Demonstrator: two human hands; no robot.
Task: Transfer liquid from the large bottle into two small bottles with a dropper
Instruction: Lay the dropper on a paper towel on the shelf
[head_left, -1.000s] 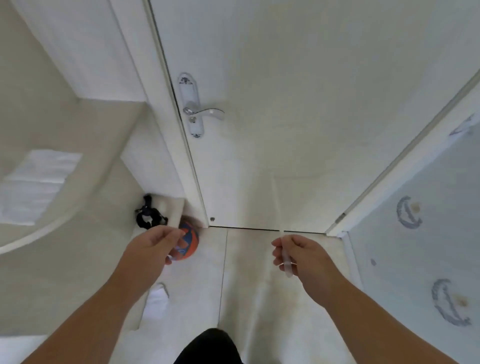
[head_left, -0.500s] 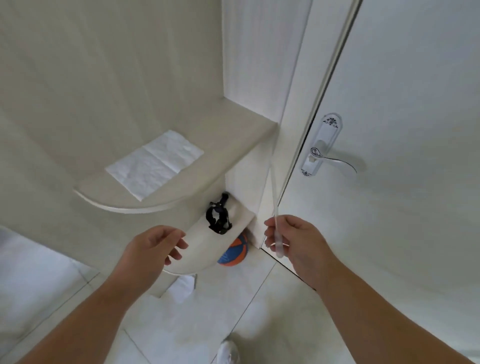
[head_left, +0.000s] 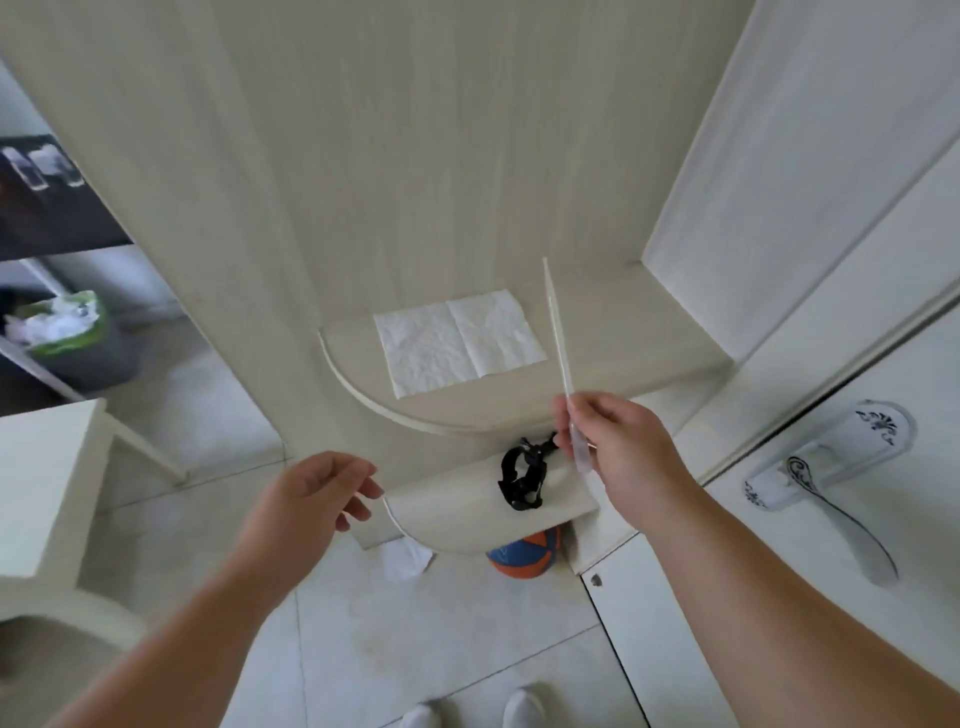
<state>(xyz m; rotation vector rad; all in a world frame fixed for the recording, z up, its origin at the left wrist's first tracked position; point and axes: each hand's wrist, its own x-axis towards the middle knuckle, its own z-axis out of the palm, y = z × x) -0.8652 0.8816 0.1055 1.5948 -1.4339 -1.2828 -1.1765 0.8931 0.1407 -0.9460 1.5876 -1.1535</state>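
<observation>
The view has swung left off the door within the last second, so the corner shelf (head_left: 613, 374) with its paper towel (head_left: 457, 340) now sits straight ahead instead of off to the left. The right hand (head_left: 618, 447) still pinches the bulb end of the dropper (head_left: 558, 332) between thumb and curled fingers, tip pointing up and away over the shelf's right part. The left hand (head_left: 311, 493) hangs loosely curled and holds nothing. No bottle, large or small, is in view, so no liquid can be drawn here; my guess is the dropper is being carried or set down. A black strap (head_left: 522, 478) lies on the lower shelf (head_left: 441, 514), a ball (head_left: 524, 556) beneath it, a bin (head_left: 78, 338) far left, the door handle (head_left: 831, 467) right. Nothing blocks the shelf.
</observation>
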